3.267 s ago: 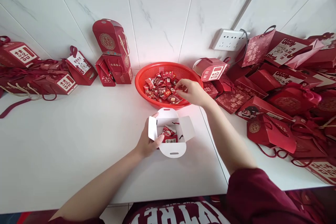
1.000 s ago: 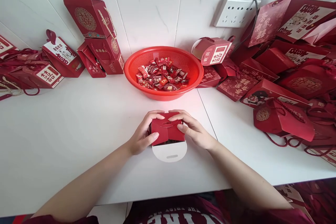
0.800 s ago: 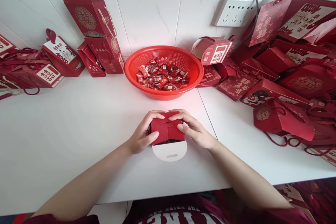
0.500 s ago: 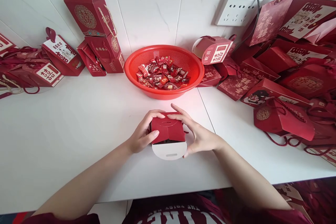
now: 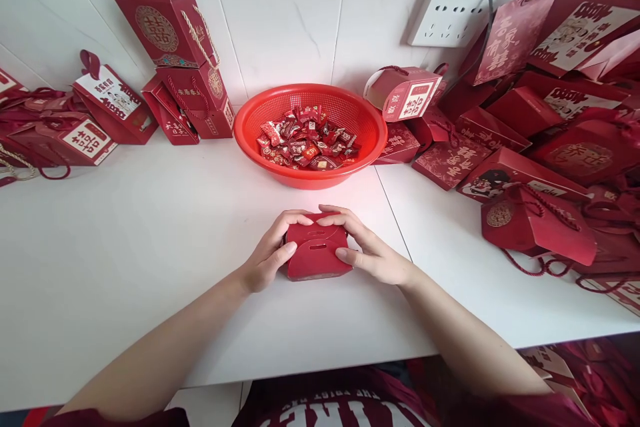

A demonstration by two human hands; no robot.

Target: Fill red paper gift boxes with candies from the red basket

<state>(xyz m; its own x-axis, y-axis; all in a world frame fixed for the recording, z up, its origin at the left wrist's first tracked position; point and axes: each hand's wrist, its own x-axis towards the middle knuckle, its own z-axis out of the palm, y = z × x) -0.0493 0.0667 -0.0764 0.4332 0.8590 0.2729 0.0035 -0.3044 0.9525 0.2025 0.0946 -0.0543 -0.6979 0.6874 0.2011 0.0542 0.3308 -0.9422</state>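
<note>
A small dark red gift box (image 5: 320, 263) rests on the white table in front of me. Its rounded front flap lies folded over the top, and a slot shows in the flap with another slot just behind it. My left hand (image 5: 270, 250) grips the box's left side, thumb on the flap and fingers along the back edge. On the right side my right hand (image 5: 373, 250) holds it likewise, its thumb pressing the flap's right edge. Just beyond the box stands a red plastic basket (image 5: 310, 180) with several wrapped candies (image 5: 311, 147) inside.
Red gift boxes (image 5: 83, 137) stand at the left, and a taller stacked pair (image 5: 193, 97) leans near the wall. Many more boxes (image 5: 530, 167) are heaped at the right. A power strip (image 5: 453, 17) is fixed to the tiled wall. The white table's (image 5: 150, 267) front edge runs before me.
The front flap, which hung open with its white inside showing, is now folded up over the box top. My right thumb has moved from below the flap onto it.
</note>
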